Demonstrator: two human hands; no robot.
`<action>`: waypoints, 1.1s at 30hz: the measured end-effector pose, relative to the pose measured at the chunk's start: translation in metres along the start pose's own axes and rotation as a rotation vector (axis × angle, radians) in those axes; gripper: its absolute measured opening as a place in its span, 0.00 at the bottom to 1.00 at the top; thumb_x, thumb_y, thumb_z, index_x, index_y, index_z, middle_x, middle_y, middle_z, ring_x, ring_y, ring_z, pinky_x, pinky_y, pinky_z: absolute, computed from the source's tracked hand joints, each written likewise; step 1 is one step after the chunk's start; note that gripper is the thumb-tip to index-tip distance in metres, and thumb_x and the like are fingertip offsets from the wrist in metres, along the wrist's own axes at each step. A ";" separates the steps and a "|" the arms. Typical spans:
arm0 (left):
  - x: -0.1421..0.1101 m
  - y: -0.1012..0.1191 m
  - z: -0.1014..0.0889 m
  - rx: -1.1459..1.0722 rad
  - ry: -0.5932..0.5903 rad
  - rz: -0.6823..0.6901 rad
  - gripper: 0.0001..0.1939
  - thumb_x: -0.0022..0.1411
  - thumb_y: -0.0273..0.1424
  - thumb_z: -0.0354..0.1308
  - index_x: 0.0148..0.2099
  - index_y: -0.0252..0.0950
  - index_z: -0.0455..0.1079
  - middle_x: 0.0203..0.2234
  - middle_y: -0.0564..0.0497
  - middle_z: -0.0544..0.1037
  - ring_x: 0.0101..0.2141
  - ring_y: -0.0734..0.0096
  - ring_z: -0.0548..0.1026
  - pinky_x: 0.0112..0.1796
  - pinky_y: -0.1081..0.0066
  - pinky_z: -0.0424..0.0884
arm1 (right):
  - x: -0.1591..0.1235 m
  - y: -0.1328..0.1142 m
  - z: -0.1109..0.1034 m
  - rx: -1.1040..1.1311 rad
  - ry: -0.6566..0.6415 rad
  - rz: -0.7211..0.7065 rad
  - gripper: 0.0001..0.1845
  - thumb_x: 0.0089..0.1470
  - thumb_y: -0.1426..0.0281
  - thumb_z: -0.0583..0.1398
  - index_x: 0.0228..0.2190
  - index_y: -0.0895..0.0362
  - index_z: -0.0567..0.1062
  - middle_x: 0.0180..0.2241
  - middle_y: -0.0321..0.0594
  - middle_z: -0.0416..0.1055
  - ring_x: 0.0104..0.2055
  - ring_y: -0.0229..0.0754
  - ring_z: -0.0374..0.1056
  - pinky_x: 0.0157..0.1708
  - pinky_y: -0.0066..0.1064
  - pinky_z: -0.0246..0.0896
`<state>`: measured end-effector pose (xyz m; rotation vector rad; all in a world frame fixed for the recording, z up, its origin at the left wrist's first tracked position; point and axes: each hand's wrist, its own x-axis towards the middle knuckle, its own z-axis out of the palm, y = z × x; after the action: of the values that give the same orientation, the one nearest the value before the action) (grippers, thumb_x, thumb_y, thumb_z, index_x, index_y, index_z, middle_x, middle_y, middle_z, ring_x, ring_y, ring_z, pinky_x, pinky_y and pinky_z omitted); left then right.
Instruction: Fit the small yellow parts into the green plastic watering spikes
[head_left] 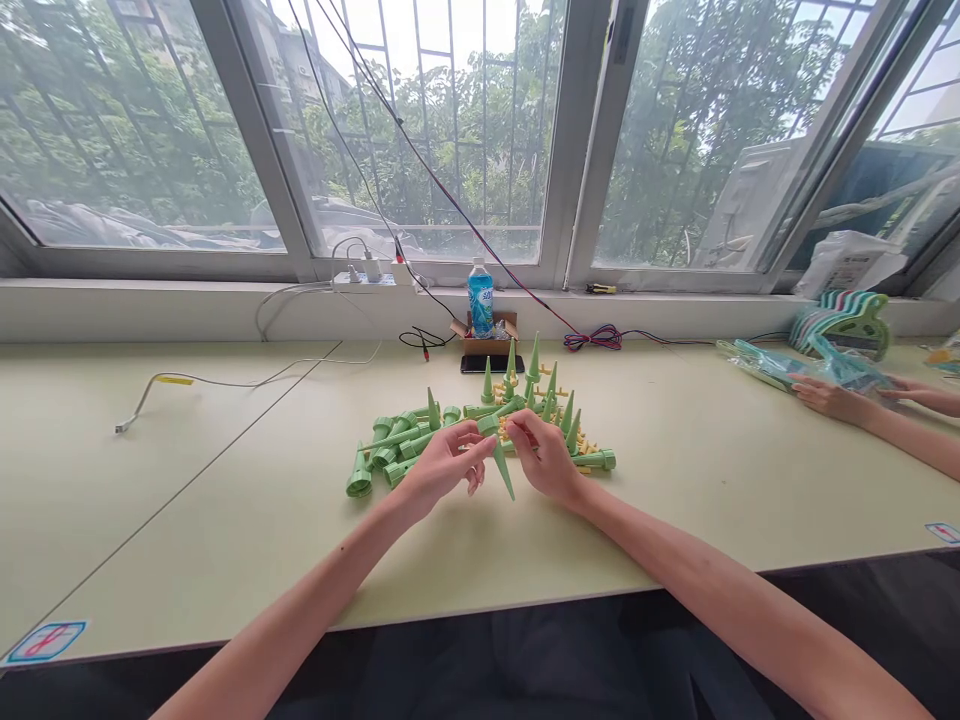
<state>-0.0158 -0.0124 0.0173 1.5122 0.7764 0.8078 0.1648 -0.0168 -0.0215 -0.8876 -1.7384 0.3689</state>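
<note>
The left hand (454,462) is partly closed, its thumb and fingers pinching the wide end of a green spike (501,462) whose point slants down toward the near side of the table (652,540). The right hand (541,455) is curled, fingertips drawn together just beside the spike's wide end; whether it grips something small, I cannot tell.

Just beyond and around the 2 hands lies a pile of green parts (401,432): tubes with wide ends lying flat to the left, more spikes (534,365) standing point up to the right. Small yellow pieces (589,442) are scattered among the spikes on the right.

Behind the pile is a black phone (493,364), lying in front of an open cardboard box (489,345). A bottle (481,300) of blue liquid stands upright at the box. Right of it is 1 coiled cable (592,338).

Far to the right, another person's 2 hands (832,398) touch clear bluish plastic bags (780,362), near a stack of hangers (844,325).
</note>
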 end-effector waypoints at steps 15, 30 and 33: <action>-0.002 -0.007 0.004 0.501 0.197 0.363 0.09 0.61 0.36 0.58 0.42 0.38 0.72 0.37 0.49 0.72 0.26 0.76 0.70 0.26 0.74 0.71 | -0.001 0.000 0.000 0.017 -0.013 0.024 0.14 0.66 0.63 0.50 0.30 0.55 0.65 0.21 0.31 0.58 0.21 0.34 0.50 0.21 0.26 0.48; 0.002 -0.001 0.001 -0.026 0.081 -0.020 0.22 0.61 0.49 0.57 0.31 0.33 0.66 0.23 0.53 0.69 0.18 0.79 0.66 0.18 0.75 0.64 | -0.001 0.000 0.000 0.002 0.059 0.023 0.14 0.67 0.61 0.49 0.31 0.54 0.63 0.21 0.30 0.56 0.21 0.34 0.50 0.22 0.27 0.48; 0.002 0.001 0.001 -0.139 -0.013 -0.139 0.26 0.61 0.52 0.54 0.30 0.31 0.68 0.24 0.51 0.70 0.19 0.78 0.67 0.18 0.74 0.65 | 0.000 -0.001 -0.001 -0.005 0.031 -0.003 0.13 0.67 0.62 0.49 0.31 0.54 0.64 0.21 0.30 0.55 0.20 0.34 0.48 0.22 0.27 0.47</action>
<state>-0.0134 -0.0116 0.0188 1.3240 0.7909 0.7317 0.1651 -0.0178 -0.0210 -0.8896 -1.7126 0.3474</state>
